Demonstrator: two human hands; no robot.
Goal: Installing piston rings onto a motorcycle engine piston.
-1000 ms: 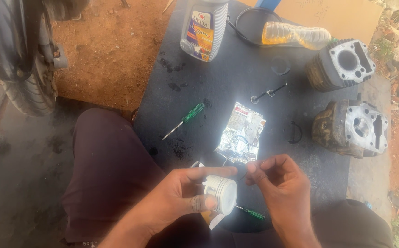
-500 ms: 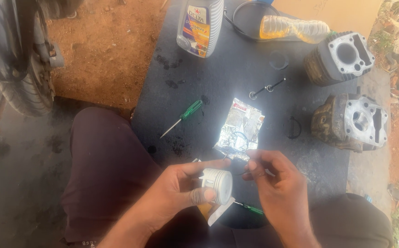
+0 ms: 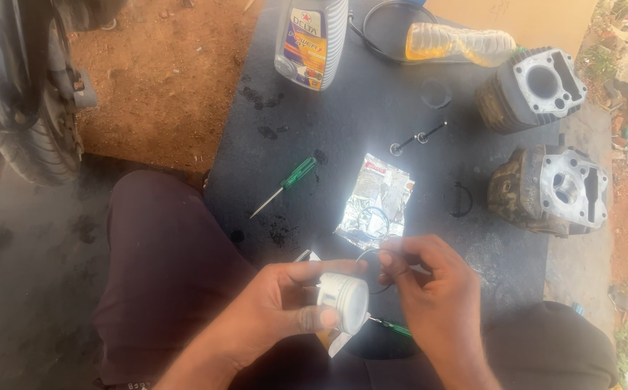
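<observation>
My left hand [image 3: 285, 303] grips a pale metal piston [image 3: 344, 301], thumb on its front and fingers over its top. My right hand [image 3: 429, 282] pinches a thin dark ring [image 3: 369, 254] right at the piston's upper edge. Both hands hover over my lap at the near edge of a black mat [image 3: 371, 123]. A shiny foil packet [image 3: 376, 206] with more rings lies on the mat just beyond my hands. Under my hands, a green-handled tool [image 3: 395, 328] and a bit of white paper show.
On the mat lie a green screwdriver [image 3: 288, 184], a grey oil bottle [image 3: 310, 40], a plastic bottle of yellow liquid [image 3: 458, 43], two valves [image 3: 418, 137], a cylinder block [image 3: 530, 87] and a cylinder head [image 3: 552, 189]. A motorcycle wheel [image 3: 32, 108] stands at left on brown dirt.
My hands have come closer together, and the right hand has brought the ring up against the piston's top. The left hand has turned the piston slightly.
</observation>
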